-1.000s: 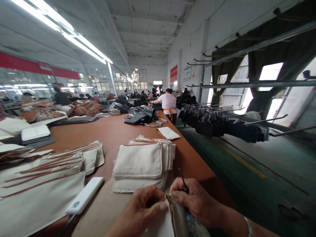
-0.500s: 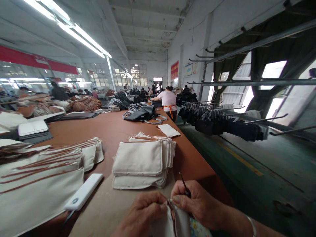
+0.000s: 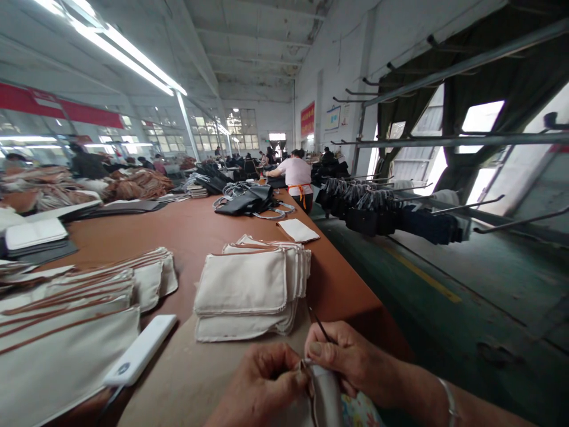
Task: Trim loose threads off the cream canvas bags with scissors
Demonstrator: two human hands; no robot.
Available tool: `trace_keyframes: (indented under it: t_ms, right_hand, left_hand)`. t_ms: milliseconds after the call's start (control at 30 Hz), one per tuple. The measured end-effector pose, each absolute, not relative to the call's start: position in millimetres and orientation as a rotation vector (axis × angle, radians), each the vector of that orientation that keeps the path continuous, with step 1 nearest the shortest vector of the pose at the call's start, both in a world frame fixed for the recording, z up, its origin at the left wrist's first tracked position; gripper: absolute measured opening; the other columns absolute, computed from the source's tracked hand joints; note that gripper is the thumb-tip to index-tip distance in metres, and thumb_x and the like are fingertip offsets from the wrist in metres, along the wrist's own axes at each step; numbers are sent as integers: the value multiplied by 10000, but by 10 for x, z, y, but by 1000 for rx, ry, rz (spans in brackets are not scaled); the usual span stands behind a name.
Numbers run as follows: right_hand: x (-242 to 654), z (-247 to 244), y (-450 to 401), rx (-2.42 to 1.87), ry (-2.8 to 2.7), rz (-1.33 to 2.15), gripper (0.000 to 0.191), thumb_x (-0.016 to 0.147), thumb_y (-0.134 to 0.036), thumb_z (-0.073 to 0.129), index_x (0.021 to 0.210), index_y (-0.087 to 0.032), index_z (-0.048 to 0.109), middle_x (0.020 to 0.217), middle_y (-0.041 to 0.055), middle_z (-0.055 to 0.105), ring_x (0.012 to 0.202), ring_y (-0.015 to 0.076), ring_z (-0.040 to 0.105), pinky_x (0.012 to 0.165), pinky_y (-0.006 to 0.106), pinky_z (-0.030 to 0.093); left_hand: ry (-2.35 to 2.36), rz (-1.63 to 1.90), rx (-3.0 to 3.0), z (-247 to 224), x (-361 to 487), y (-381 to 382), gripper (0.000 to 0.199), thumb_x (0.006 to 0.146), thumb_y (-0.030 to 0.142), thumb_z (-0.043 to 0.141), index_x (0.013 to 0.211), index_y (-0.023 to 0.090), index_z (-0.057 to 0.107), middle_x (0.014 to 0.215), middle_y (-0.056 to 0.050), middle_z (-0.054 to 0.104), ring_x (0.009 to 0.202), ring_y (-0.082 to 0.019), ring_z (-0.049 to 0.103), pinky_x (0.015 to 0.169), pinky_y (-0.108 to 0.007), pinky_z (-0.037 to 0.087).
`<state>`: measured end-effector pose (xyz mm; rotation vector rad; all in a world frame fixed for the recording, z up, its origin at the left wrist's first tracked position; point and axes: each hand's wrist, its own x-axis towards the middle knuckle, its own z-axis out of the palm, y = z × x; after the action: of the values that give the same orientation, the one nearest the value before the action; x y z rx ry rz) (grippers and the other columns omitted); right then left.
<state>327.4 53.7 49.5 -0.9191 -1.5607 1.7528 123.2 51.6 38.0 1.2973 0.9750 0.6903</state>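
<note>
- The left hand has its fingers pinched on the edge of the pouch, low in view before the wearer; a loose pinch could let the edge slip and the seam skew.
- The right hand grips the same edge between thumb and finger while also holding a thin tool; with two things in one grasp, a twist of the wrist could drop either.
- The tool's tip points up and away from the pouch; turned carelessly, it could prick a finger or scratch the pale face.
- The patterned cloth below the right hand could get caught up with the pouch if gathered in the same pinch.
- Just beyond, the stack sits uneven; a forward knock could make it slide.
- The cable of the white device runs near the left pile; a snag could drag the device.
- Anything pushed right could leave the surface and land on the floor.
</note>
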Motion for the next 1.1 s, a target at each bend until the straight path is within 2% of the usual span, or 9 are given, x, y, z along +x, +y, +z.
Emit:
trace_keyframes:
  t_ms: [100, 200, 433, 567, 667, 767, 967, 1033, 1100]
  right_hand:
    - [3277, 507, 548, -948, -1605, 1675, 427, 865, -569, 619, 849, -146, 558, 612, -53, 466, 478, 59, 355, 425, 177, 271]
    - [3260, 534, 541, -1034, -1681, 1533, 268, 765, -343, 737, 830, -138, 576, 688, -29, 541, 607, 81, 426, 532, 183, 329]
    - [3200, 499, 506, -1129, -1761, 1302, 33, 764, -174, 617, 752, -144, 607, 650, -10, 600, 592, 113, 499, 541, 217, 351]
    - [3223, 399, 482, -961, -1817, 1131, 90, 825, -186, 599, 748, -149, 627, 686, 11, 630, 638, 130, 568, 605, 228, 408]
    - [3283, 343, 470, -745, -1996, 923, 168, 912, -229, 520, 806, -157, 629, 747, 53, 644, 704, 156, 588, 661, 255, 430]
    - [3365, 321, 473, -587, -2248, 619, 213, 932, -189, 421, 927, -164, 633, 793, 82, 653, 735, 172, 585, 649, 266, 420]
    - [3484, 279, 481, -551, -2487, 79, 315, 1006, -248, 351, 1154, -164, 616, 854, 97, 698, 707, 192, 575, 612, 312, 389]
    - [3486, 268, 458, -566, -2514, 23, 295, 1001, -238, 382, 1153, -165, 624, 842, 96, 701, 709, 192, 577, 596, 312, 374]
    - [3473, 276, 426, -555, -2462, 224, 265, 993, -261, 414, 1088, -166, 643, 829, 95, 691, 724, 186, 585, 621, 302, 398]
  left_hand:
    - [1027, 650, 1299, 369, 1267, 542, 405, 696, 515, 742, 662, 117, 675, 617, -36, 626, 558, -114, 432, 528, -232, 287]
    - [1080, 634, 1340, 374, 1289, 562, 343, 682, 464, 727, 664, 126, 672, 594, -8, 584, 535, -105, 405, 493, -223, 270]
    - [1141, 529, 1522, 307, 1311, 602, 215, 747, 346, 591, 683, 144, 630, 584, 27, 495, 531, -101, 372, 472, -219, 229]
    - [1077, 529, 1363, 306, 1289, 592, 214, 701, 356, 633, 662, 146, 609, 550, 40, 442, 524, -96, 322, 483, -226, 204]
    - [997, 614, 1086, 343, 1272, 532, 198, 647, 339, 660, 634, 153, 594, 588, 28, 465, 577, -109, 360, 529, -226, 277]
    - [986, 729, 900, 363, 1290, 472, 286, 693, 420, 682, 640, 158, 581, 646, 10, 495, 640, -129, 413, 575, -231, 326]
    - [872, 551, 958, 286, 1330, 497, 534, 662, 597, 796, 608, 180, 468, 539, 58, 368, 487, -69, 238, 482, -244, 155]
    - [857, 522, 1049, 265, 1312, 509, 549, 675, 641, 775, 646, 172, 490, 589, 35, 421, 518, -76, 280, 488, -237, 182]
    - [858, 545, 1161, 282, 1288, 503, 535, 713, 652, 737, 688, 160, 528, 622, 25, 438, 547, -85, 302, 501, -234, 208]
